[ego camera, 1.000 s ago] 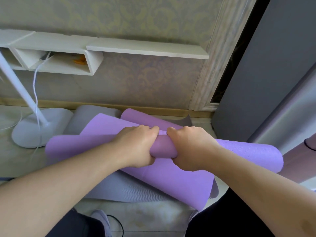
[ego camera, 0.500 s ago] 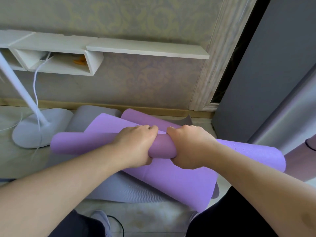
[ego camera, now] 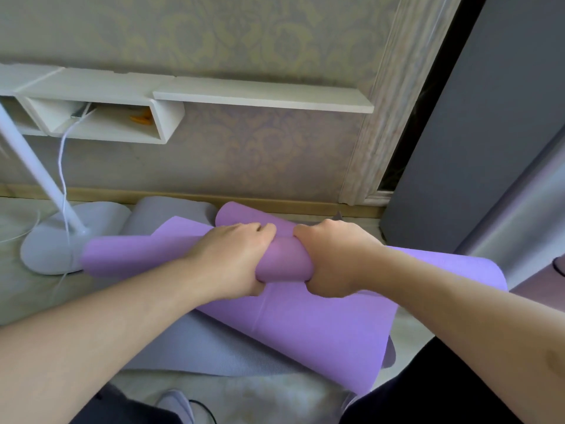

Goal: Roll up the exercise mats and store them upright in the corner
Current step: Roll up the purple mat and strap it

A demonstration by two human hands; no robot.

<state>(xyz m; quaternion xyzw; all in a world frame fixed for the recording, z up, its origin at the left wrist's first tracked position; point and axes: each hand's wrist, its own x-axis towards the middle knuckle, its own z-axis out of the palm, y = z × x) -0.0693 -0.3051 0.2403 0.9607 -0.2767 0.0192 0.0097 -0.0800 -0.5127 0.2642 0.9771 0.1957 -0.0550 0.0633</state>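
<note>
You will find no text, label, brand, number or sign that can be read anywhere in this view.
</note>
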